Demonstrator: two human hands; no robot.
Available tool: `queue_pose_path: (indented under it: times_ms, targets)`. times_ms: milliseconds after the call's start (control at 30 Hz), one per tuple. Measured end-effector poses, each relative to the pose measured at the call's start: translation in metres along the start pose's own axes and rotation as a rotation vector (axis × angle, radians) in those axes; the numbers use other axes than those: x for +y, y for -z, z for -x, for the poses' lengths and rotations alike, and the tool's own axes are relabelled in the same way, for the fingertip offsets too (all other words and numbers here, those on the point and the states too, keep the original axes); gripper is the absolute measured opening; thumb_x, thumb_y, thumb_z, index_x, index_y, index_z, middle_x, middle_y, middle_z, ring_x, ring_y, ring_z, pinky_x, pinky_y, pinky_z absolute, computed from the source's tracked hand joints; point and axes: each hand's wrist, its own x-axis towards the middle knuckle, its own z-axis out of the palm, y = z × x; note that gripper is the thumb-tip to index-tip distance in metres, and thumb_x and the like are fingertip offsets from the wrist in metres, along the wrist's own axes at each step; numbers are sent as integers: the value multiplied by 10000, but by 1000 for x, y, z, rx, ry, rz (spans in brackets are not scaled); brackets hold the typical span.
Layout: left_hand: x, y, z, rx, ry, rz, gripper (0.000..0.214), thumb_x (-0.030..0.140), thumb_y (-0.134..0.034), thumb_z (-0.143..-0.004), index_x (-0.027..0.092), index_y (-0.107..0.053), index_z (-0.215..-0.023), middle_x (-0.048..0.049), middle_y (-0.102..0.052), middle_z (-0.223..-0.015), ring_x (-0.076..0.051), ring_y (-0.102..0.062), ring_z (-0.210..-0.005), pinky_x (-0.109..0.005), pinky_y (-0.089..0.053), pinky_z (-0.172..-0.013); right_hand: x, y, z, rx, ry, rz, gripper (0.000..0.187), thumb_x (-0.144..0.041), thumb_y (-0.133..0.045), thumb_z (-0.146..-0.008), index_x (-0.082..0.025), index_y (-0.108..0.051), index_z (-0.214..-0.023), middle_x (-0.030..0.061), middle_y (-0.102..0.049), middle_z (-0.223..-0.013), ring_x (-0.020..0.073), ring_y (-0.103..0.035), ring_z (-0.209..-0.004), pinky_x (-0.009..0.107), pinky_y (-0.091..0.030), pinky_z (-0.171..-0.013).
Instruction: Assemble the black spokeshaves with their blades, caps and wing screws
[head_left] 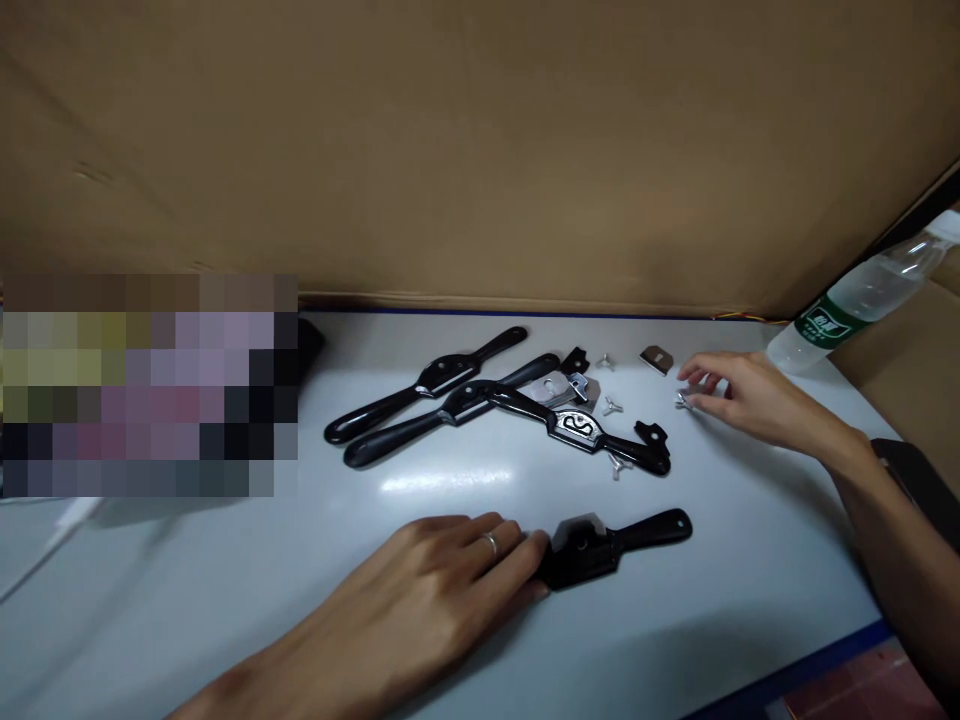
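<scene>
My left hand (442,580) lies over one handle of a black spokeshave (615,545) at the near middle of the white table, its fingers closed round that handle. My right hand (739,395) reaches in from the right, and its fingertips pinch a small silver wing screw (681,401) that rests on the table. Three more black spokeshaves (450,395) lie crossed in the middle. Around them lie loose wing screws (612,405), a flat metal blade (657,359), silver plates (553,388) and a small black cap (651,433).
A brown cardboard wall (480,150) stands along the table's far edge. A clear plastic water bottle (862,295) with a green label leans at the far right. A blurred patch covers the left side. The table's blue front edge (825,665) runs at the lower right.
</scene>
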Motion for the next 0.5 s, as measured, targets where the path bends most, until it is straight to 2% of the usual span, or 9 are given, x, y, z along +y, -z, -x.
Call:
queue_pose_path:
  times_ms: [67, 200, 400, 500]
  targets:
    - [0, 0, 0, -2, -2, 3, 225, 205, -362, -1070, 146, -580, -1067, 1, -634, -731, -161, -567, -562, -328, -414, -509, -1, -5, 0, -68, 50, 23, 175, -278, -612, -880, -228, -686, -1032, 47, -689, -977, 186, -631, -812, 324, -460, -749]
    - [0, 2, -3, 0, -8, 7, 246, 199, -343, -1075, 140, -581, -1052, 3, -626, -722, -155, -560, -552, -323, -404, -499, -1, -11, 0, -75, 74, 45, 93, -244, -591, -902, -221, -674, -938, 43, -639, -971, 160, -582, -747, 317, -425, -732]
    - [0, 4, -2, -11, -2, 9, 248, 204, -334, -1080, 141, -574, -1059, 8, -615, -721, -156, -551, -556, -324, -395, -501, -4, -9, -4, -60, 81, -31, 94, -232, -567, -895, -200, -614, -819, 28, -620, -856, 157, -538, -710, 311, -404, -696]
    - [-2, 4, -1, -34, -11, -2, 233, 192, -339, -1077, 141, -566, -1068, 8, -611, -731, -160, -551, -562, -330, -390, -501, -18, -4, -1, -77, 57, -181, 128, -292, -557, -926, -209, -595, -836, -13, -606, -738, 138, -534, -646, 276, -414, -625]
